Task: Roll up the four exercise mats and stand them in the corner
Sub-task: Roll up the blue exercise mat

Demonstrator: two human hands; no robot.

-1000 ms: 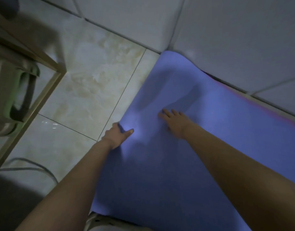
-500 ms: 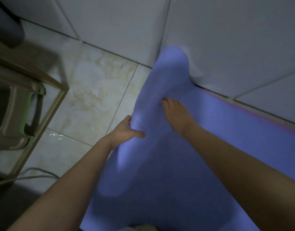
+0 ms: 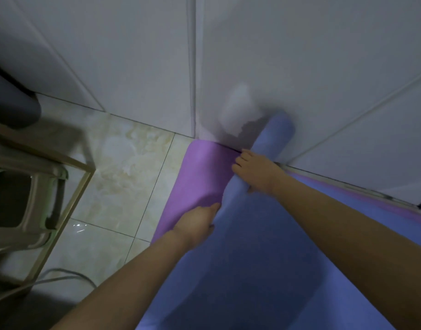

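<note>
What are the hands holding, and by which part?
Both hold the exercise mat at its turned-over end by the wall: the left hand grips the side edge, the right hand the fold.

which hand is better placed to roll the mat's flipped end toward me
Probably the right hand: it grips the mat midway along the turned-over fold, while the left hand only holds the fold's near end.

Floor: glossy cream tile; blue/purple mat on right side, gold metal frame and grey cable left
</note>
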